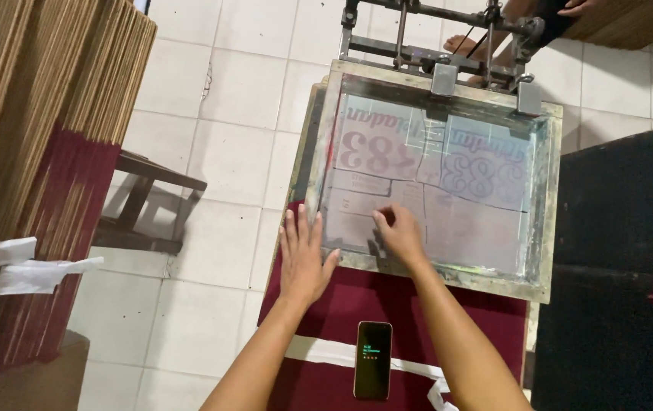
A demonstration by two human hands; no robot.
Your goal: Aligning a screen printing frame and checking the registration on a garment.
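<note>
Screen frame [434, 266], judged rigid with fragile taut mesh: left hand [303, 259] flat, ungripping, on its corner; right hand [400, 234] fingertips pressing mesh, holding nothing.

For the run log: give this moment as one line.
left hand: flat on wooden-framed printing screen | right hand: fingers on mesh | black phone: on dark red table

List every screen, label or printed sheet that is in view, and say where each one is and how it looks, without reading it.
Printing screen: wooden-framed mesh on the red table, rectangular, grey-translucent with pale purple mirrored design; left hand rests on its frame edge, right hand on the mesh.
Phone: lying on the red table's near edge between the forearms, black rectangle, lit screen with small green text.
Cardboard stack: left, upright brown sheets with dark red printed bands.
</note>
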